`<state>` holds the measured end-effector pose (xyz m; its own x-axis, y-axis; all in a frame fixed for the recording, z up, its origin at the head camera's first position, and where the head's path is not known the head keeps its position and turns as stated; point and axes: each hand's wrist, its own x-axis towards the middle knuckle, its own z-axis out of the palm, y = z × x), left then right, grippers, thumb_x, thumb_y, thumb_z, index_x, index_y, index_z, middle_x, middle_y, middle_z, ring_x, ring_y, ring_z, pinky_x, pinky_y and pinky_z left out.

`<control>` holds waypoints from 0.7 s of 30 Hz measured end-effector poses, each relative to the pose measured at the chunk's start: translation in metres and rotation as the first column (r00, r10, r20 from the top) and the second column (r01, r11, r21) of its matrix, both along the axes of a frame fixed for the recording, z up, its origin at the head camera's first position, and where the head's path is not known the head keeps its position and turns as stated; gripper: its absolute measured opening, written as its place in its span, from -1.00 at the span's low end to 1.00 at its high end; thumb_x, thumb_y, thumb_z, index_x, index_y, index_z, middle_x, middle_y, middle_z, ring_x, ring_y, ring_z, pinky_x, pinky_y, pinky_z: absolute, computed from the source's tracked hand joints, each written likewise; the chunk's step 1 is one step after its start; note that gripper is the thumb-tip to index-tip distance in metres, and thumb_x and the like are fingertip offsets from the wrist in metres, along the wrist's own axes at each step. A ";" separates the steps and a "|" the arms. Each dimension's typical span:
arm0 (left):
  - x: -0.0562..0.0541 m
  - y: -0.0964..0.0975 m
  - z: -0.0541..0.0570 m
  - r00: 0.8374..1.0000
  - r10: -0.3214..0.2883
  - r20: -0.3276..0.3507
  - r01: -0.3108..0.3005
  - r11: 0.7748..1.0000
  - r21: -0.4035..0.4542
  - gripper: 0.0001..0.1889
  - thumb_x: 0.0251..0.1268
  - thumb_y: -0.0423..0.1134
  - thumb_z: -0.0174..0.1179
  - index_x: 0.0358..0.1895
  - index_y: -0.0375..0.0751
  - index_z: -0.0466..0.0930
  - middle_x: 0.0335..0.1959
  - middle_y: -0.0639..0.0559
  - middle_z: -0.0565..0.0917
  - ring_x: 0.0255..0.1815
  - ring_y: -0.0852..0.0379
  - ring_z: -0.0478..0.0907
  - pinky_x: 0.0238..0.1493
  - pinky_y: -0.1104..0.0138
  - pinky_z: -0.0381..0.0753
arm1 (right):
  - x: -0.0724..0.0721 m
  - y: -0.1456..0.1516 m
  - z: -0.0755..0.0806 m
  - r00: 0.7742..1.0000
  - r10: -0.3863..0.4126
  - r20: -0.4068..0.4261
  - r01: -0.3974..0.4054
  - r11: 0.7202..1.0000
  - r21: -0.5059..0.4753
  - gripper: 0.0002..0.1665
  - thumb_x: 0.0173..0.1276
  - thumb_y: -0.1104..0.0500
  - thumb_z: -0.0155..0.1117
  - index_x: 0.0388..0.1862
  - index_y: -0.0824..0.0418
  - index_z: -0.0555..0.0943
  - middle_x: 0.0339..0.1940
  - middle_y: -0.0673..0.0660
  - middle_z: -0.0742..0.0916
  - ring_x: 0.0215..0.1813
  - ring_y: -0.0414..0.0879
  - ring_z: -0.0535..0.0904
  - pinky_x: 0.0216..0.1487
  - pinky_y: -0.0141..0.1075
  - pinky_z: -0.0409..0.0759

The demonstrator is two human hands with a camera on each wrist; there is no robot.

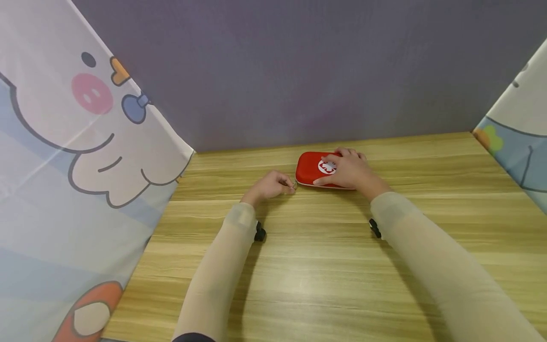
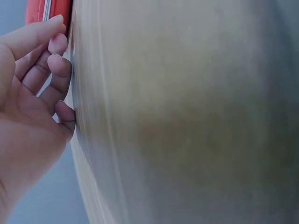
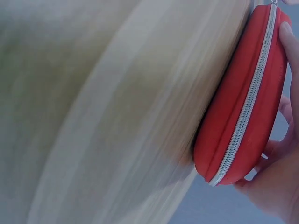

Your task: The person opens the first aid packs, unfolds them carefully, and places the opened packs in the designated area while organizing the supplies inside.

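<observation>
A red zippered case (image 1: 306, 167) with a round white emblem (image 1: 326, 166) lies near the back of the wooden table. My right hand (image 1: 351, 171) spans its right half from above, thumb along the front edge and fingers over the far side. In the right wrist view the silver zipper (image 3: 243, 116) runs shut along the side of the case. My left hand (image 1: 272, 185) is at the left front corner, pinching the small metal zipper pull (image 1: 295, 184) between thumb and index finger. The left wrist view shows its other fingers loosely curled close to the table.
Behind the table (image 1: 307, 266) rises a plain grey-purple panel (image 1: 299, 71). Cloths printed with cartoon animals hang at the left (image 1: 47, 190) and right (image 1: 530, 118) sides. Both forearms wear pale sleeves with small black devices at the wrists.
</observation>
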<state>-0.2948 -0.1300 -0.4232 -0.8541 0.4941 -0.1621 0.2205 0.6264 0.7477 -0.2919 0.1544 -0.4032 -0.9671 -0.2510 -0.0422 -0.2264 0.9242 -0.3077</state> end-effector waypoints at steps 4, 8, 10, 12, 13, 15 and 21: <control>0.002 -0.002 0.001 1.000 -0.002 -0.006 0.002 1.000 -0.009 -0.90 0.43 -0.26 0.38 -0.16 -0.19 0.83 -0.23 0.08 0.73 -0.26 0.17 0.46 -0.22 0.37 0.44 | 0.000 0.000 0.001 1.000 0.007 0.003 -0.007 1.000 0.030 0.27 0.05 -0.75 0.31 0.65 -0.15 0.39 0.65 0.29 0.30 0.62 0.37 0.14 0.52 0.42 0.06; 0.004 -0.001 0.003 0.999 0.033 -0.036 -0.033 0.999 -0.021 -0.88 0.47 -0.29 0.33 -0.13 -0.21 0.83 -0.02 -0.05 0.79 -0.05 0.11 0.61 -0.07 0.33 0.55 | 0.002 0.007 0.006 0.998 0.055 0.022 -0.056 0.996 0.066 0.26 0.07 -0.73 0.33 0.67 -0.19 0.37 0.59 0.30 0.35 0.57 0.36 0.19 0.45 0.43 0.12; 0.004 0.001 0.003 0.996 0.060 -0.061 -0.063 0.997 -0.040 -0.87 0.50 -0.29 0.30 -0.13 -0.21 0.83 0.09 -0.09 0.79 0.07 0.08 0.64 0.00 0.32 0.58 | 0.003 0.010 0.010 0.996 0.078 0.038 -0.081 0.993 0.081 0.24 0.09 -0.71 0.34 0.68 -0.20 0.36 0.57 0.32 0.36 0.54 0.38 0.21 0.44 0.45 0.15; 0.004 0.004 0.003 0.993 0.084 -0.077 -0.089 0.994 -0.059 -0.86 0.51 -0.27 0.28 -0.14 -0.20 0.82 0.14 -0.09 0.78 0.09 0.07 0.64 0.01 0.31 0.59 | 0.005 0.012 0.013 0.995 0.089 0.050 -0.093 0.992 0.084 0.23 0.11 -0.69 0.35 0.68 -0.18 0.36 0.55 0.35 0.37 0.51 0.39 0.23 0.42 0.46 0.19; 0.004 0.005 0.003 0.992 0.091 -0.084 -0.096 0.993 -0.069 -0.85 0.52 -0.25 0.28 -0.14 -0.19 0.82 0.13 -0.09 0.77 0.06 0.07 0.63 -0.02 0.30 0.58 | 0.006 0.013 0.014 0.995 0.089 0.051 -0.093 0.992 0.085 0.23 0.12 -0.68 0.35 0.67 -0.16 0.37 0.54 0.37 0.37 0.50 0.40 0.24 0.41 0.46 0.22; 0.004 0.006 0.003 0.991 0.096 -0.090 -0.104 0.992 -0.079 -0.86 0.51 -0.24 0.29 -0.14 -0.20 0.81 0.08 -0.09 0.78 -0.04 0.09 0.59 -0.08 0.32 0.54 | 0.008 0.012 0.013 0.996 0.076 0.047 -0.080 0.994 0.081 0.21 0.12 -0.68 0.35 0.66 -0.15 0.39 0.52 0.38 0.39 0.47 0.39 0.27 0.40 0.45 0.27; 0.002 0.006 0.003 0.992 0.090 -0.089 -0.096 0.993 -0.065 -0.90 0.44 -0.28 0.35 -0.17 -0.24 0.80 -0.18 -0.02 0.75 -0.26 0.18 0.47 -0.22 0.38 0.45 | 0.014 0.005 0.008 1.000 0.017 0.012 -0.018 0.998 0.057 0.19 0.09 -0.70 0.34 0.62 -0.17 0.45 0.44 0.36 0.43 0.39 0.35 0.31 0.35 0.37 0.34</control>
<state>-0.2931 -0.1242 -0.4198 -0.9082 0.4018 -0.1174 0.2201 0.6969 0.6825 -0.2783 0.1591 -0.3948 -0.9619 -0.2649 -0.0677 -0.2397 0.9362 -0.2569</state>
